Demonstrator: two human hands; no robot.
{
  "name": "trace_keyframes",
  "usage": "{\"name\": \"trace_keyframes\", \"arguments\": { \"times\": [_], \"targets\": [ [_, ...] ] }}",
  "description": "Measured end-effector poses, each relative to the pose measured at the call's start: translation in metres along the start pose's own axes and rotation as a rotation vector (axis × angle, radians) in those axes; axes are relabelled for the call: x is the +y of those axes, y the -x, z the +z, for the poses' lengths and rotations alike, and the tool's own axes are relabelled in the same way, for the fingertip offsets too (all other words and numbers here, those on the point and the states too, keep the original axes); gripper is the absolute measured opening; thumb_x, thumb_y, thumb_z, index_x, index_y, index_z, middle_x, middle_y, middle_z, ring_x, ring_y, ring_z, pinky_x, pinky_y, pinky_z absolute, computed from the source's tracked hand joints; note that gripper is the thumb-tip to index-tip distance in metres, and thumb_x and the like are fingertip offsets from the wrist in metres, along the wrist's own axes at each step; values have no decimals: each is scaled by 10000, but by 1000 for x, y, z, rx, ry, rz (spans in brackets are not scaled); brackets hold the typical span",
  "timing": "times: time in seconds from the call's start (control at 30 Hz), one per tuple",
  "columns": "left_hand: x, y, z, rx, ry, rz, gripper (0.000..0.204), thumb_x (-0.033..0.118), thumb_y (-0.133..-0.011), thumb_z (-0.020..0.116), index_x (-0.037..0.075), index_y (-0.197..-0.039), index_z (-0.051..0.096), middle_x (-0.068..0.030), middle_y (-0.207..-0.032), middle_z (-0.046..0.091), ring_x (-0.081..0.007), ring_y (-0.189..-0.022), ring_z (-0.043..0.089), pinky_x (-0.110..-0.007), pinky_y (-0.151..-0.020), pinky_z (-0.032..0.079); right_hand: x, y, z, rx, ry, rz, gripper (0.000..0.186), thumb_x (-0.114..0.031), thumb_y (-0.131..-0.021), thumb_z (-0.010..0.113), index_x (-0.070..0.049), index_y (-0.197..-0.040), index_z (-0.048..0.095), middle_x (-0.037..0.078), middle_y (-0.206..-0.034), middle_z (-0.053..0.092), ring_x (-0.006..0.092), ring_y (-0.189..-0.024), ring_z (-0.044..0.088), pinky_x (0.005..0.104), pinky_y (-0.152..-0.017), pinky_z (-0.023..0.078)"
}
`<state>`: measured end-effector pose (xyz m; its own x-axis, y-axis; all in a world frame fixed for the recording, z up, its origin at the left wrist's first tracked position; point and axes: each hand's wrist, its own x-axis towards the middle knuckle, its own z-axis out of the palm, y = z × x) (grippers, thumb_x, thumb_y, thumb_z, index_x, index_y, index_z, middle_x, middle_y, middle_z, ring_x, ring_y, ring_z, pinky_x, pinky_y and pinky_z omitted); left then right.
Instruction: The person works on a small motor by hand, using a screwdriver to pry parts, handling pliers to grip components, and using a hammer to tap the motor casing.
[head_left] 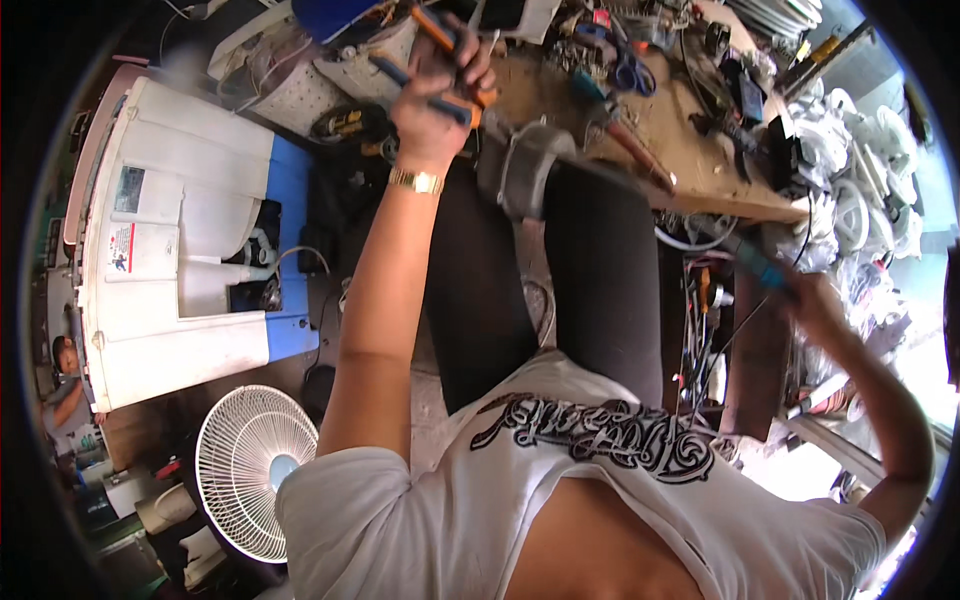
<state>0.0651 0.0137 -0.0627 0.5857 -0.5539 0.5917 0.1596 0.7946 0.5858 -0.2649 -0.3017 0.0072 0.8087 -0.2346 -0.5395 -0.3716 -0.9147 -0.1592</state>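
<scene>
My left hand (pixel 440 110), with a gold watch at the wrist, is raised over the near left corner of the bench. Its fingers are wrapped round orange-and-dark handled tools (pixel 435 30); their working ends cannot be made out. Out to the right, low beside the bench, my right hand (pixel 815 305) is closed round a teal handle (pixel 765 270), blurred by motion. Between my knees sits a round grey metal housing (pixel 535 165), touched by neither hand.
The wooden bench (pixel 690 130) carries blue-handled scissors (pixel 632 75), a hammer (pixel 635 150) and small metal parts. White plastic parts (pixel 860 210) are heaped at right. A white-and-blue washing machine (pixel 150 240) and a white fan (pixel 255 470) stand at left; another person (pixel 65 400) is beyond.
</scene>
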Motion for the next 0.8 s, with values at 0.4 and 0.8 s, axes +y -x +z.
{"name": "trace_keyframes", "arguments": {
  "times": [0.4,0.8],
  "targets": [
    [-6,-14,-4,-16,67,-130,519,186,-732,642,90,-1226,511,-45,-936,448,-168,-810,452,-327,-729,418,46,39,14,-74,-1253,-226,753,-341,-850,759,7,-1435,436,52,-809,631,85,-510,545,218,-413,396],
    [-5,-20,-8,6,30,-137,593,224,-684,656,94,-1240,495,-43,-914,423,-163,-789,431,-309,-720,399,31,11,-5,-269,-867,-110,704,-507,-951,611,-53,-1465,450,-17,-558,487,56,-372,424,218,-363,344]
  ]
}}
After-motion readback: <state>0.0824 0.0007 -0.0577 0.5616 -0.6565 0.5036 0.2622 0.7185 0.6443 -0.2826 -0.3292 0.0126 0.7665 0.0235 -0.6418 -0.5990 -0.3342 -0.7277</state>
